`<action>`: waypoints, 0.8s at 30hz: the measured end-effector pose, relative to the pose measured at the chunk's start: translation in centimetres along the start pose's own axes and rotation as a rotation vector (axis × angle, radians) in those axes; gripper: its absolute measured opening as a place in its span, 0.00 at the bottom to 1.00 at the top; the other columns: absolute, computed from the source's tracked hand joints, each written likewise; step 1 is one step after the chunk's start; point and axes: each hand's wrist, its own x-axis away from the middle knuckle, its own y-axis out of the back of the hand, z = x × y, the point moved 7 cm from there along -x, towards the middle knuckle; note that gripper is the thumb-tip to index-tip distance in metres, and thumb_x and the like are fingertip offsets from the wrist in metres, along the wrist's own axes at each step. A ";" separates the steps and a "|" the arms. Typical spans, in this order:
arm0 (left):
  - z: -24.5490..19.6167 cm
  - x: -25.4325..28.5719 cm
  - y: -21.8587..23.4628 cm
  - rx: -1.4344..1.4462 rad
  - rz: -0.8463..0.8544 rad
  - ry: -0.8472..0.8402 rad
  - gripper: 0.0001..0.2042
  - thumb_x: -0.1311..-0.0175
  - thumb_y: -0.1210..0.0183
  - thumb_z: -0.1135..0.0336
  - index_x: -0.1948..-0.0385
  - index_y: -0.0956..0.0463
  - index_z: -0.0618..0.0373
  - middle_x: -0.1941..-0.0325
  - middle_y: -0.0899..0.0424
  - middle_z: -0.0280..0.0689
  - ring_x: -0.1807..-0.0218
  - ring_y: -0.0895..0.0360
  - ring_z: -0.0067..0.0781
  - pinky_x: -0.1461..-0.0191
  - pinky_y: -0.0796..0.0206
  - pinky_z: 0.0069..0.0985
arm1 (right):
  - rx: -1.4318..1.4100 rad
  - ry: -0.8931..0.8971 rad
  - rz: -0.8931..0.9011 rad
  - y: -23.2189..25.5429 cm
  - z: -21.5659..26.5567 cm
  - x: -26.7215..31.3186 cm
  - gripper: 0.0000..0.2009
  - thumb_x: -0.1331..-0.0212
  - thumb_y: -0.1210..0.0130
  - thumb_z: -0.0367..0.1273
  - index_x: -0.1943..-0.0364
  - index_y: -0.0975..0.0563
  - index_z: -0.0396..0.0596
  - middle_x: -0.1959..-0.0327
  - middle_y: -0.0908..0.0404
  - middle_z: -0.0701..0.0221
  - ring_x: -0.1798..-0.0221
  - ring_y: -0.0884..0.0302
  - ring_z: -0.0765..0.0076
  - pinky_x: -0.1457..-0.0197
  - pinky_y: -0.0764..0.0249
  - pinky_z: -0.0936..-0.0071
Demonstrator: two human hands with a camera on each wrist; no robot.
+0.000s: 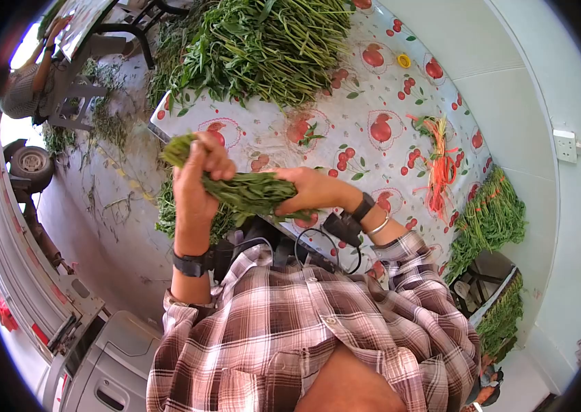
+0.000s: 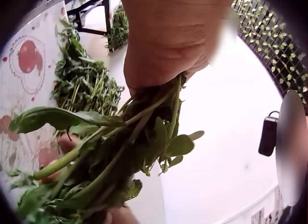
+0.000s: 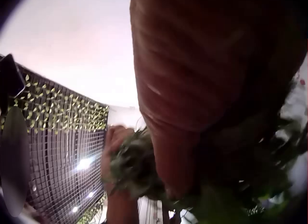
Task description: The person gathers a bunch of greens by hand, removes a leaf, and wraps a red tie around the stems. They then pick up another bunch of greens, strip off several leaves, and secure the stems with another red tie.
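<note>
Both hands hold one bunch of leafy green stems (image 1: 249, 192) in front of the plaid shirt, close over the table's near edge. My left hand (image 1: 197, 180) curls round the bunch toward its left end, where a tuft of it pokes out past the fingers. At the other end my right hand (image 1: 314, 189) grips the bunch, thumb lying along the leaves. The left wrist view gives the stems and loose leaves (image 2: 125, 147) below the left hand (image 2: 166, 50). In the right wrist view the right hand (image 3: 187, 89) is dark and covers much of the bunch.
A large heap of greens (image 1: 270, 48) covers the table's far end. Orange-red ties (image 1: 439, 172) and a yellow ring (image 1: 404, 61) lie on the fruit-patterned tablecloth (image 1: 366, 185). Tied bunches (image 1: 489, 213) stand at right. Another person (image 1: 26, 89) sits far left, near a wheel (image 1: 31, 162).
</note>
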 end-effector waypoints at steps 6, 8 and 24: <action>-4.3 0.5 3.1 0.129 -0.006 -0.116 0.08 0.30 0.54 0.64 0.65 0.35 0.57 0.77 0.42 0.26 0.77 0.46 0.16 0.72 0.45 0.17 | 0.206 -0.034 -0.549 10.8 -5.3 -2.3 0.21 0.49 0.40 0.36 0.51 0.26 0.42 0.61 0.20 0.65 0.63 0.22 0.70 0.56 0.27 0.73; -3.6 0.8 3.5 0.106 -0.052 -0.085 0.08 0.29 0.56 0.64 0.65 0.35 0.58 0.77 0.42 0.26 0.77 0.46 0.15 0.72 0.45 0.17 | 0.404 -0.111 -0.667 12.5 -5.2 -3.2 0.21 0.50 0.39 0.37 0.52 0.26 0.42 0.62 0.21 0.62 0.63 0.22 0.65 0.57 0.27 0.70; 1.6 0.3 3.7 -0.094 -0.218 0.077 0.06 0.32 0.51 0.65 0.65 0.31 0.56 0.77 0.38 0.26 0.77 0.42 0.17 0.70 0.44 0.19 | 0.776 0.121 -1.012 13.6 -4.0 -2.6 0.06 0.50 0.43 0.30 0.70 0.24 0.44 0.66 0.24 0.62 0.66 0.25 0.54 0.64 0.28 0.60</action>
